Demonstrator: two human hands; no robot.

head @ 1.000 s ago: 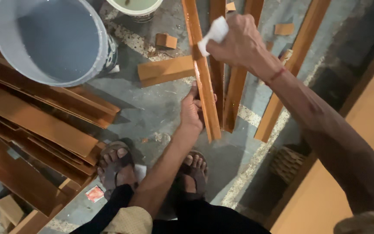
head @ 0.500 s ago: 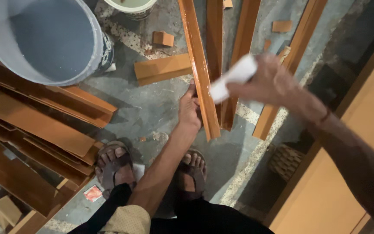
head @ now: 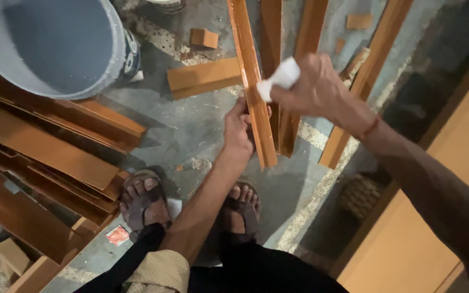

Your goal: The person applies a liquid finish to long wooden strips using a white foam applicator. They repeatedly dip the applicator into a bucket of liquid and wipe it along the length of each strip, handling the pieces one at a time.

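While the left hand (head: 240,127) curls its fingers (head: 243,106) around the near end of a long glossy orange-brown wooden strip (head: 248,65), the right hand (head: 318,87) hovers just past that strip with a small white folded cloth pad (head: 279,78) pinched in closed fingers (head: 299,92). Left grip looks closed on the strip edge, thumb on the near side, other fingers wrapped behind; strip runs away from the fingers toward the top of the view, near end propped up off the grey concrete floor (head: 191,130). The pad sits touching or just above the strip face, right beside the left fingertips; cannot tell if there is real contact.

Step in hand, as a judgement: wiping or rubbing the strip surface with the pad, one hand steadying. Surface already looks shiny, so likely mid-way through coating or polishing this piece. Next move probably calls for a firm hold by the left fingers so the strip does not twist, and an even stroke of the pad along the length away from the fingers, keeping it flat on the narrow face.

Beyond the right fingers lie more similar brown wooden strips (head: 305,54), side by side. Left of the left fingers, well apart: a short flat wooden offcut (head: 202,78), a small wooden block (head: 203,38), a big grey plastic bucket (head: 61,49), and a stack of brown boards (head: 44,146). Sandalled feet (head: 142,198) stand below the hands.
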